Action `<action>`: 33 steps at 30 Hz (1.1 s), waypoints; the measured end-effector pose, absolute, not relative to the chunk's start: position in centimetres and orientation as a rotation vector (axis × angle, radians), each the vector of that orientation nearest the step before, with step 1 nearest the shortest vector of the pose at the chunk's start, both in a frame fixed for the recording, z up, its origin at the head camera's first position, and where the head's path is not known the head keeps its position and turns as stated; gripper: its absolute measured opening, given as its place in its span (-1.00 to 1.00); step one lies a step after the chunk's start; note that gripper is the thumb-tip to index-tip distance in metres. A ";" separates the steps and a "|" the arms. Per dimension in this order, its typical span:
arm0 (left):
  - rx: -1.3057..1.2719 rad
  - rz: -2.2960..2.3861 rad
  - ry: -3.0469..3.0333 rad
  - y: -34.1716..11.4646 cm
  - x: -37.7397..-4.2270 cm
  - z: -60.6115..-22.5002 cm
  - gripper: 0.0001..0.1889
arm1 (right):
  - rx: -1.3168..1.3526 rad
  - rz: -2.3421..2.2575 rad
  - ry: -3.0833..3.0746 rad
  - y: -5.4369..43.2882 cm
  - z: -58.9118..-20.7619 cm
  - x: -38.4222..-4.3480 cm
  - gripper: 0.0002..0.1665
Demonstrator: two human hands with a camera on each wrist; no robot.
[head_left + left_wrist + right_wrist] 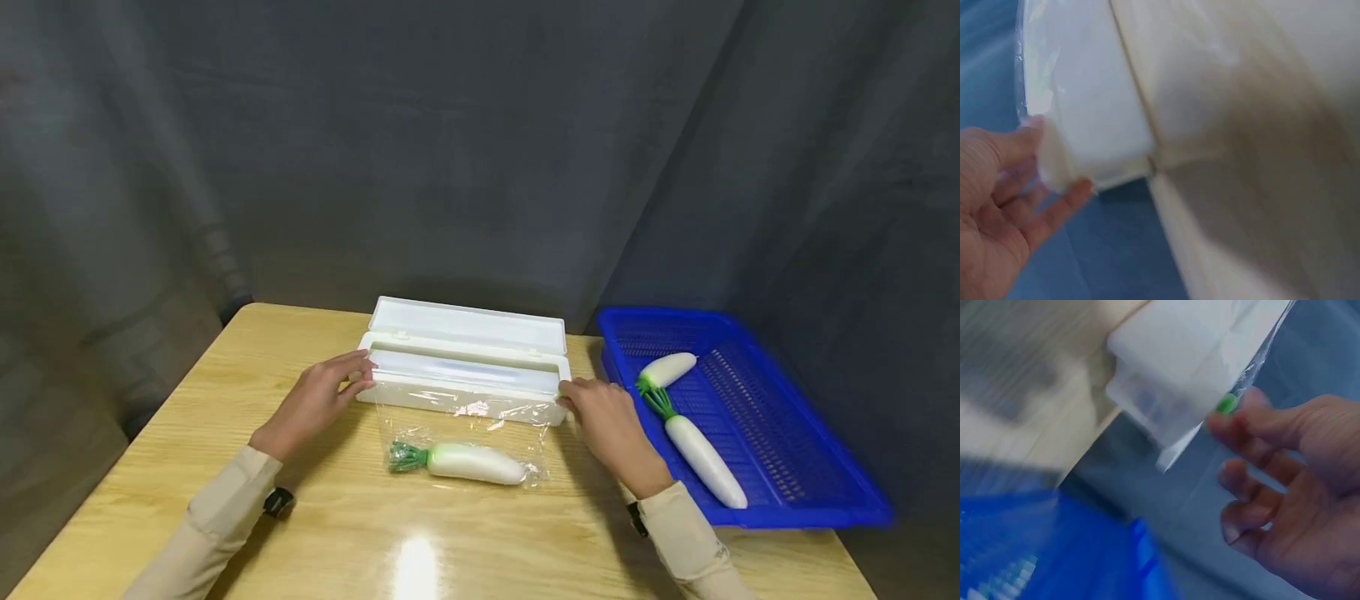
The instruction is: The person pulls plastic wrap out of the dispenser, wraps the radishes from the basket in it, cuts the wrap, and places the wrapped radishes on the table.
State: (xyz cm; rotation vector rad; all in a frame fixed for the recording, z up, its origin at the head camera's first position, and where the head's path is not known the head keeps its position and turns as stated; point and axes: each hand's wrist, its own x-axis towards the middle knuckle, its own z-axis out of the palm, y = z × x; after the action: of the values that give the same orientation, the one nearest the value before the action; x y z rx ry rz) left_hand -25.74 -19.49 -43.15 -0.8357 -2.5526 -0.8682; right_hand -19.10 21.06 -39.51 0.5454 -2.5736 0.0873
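A white cling film box [463, 401] stands on the table with its lid [468, 323] raised at the back and a film roll [465, 367] inside. Clear cling film [450, 425] hangs from its front and lies around a white radish [474, 463] with green leaf stubs. My left hand [321, 401] grips the box's left end between thumb and fingers. At the right end, thumb and index finger of my right hand [609, 425] pinch a small green slider tab [1227, 404]; its other fingers curl loosely. The film's edge runs close to that tab.
On the right a blue plastic basket [806, 400] holds two more radishes, a short one [669, 368] and a longer one [707, 462]. It stands close to my right forearm. A dark grey curtain [450, 167] hangs behind the wooden table [337, 533].
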 end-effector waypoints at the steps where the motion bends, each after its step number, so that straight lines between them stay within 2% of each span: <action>1: -0.833 -0.850 -2.545 -19.5 -25.7 -43.0 -0.94 | 0.582 0.110 -2.567 20.7 -39.4 -19.2 -0.66; 5: -0.828 -0.837 -2.543 -19.8 -25.6 -42.7 -0.93 | 0.678 0.189 -2.546 19.3 -39.0 -19.6 -0.73; 9: -0.849 -0.895 -2.587 -19.7 -25.9 -43.1 -0.88 | 0.654 0.202 -2.551 19.2 -39.3 -20.0 -0.65; 14: -0.849 -0.912 -2.576 -19.7 -25.9 -43.6 -0.87 | 0.685 0.223 -2.573 19.5 -40.1 -20.5 -0.73; 18: -0.846 -0.924 -2.560 -19.8 -25.9 -43.5 -0.87 | 0.696 0.243 -2.556 19.6 -40.4 -20.8 -0.71; 33: -0.921 -0.888 -2.450 -19.9 -25.6 -43.0 -0.81 | 0.762 0.198 -2.490 19.9 -40.2 -19.5 -0.65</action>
State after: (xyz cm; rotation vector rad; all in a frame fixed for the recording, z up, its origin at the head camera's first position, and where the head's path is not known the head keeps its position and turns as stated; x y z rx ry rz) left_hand -25.56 -19.95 -42.98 -0.9210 -2.4499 -0.8884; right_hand -19.48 19.90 -40.23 0.7616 -2.4897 0.1984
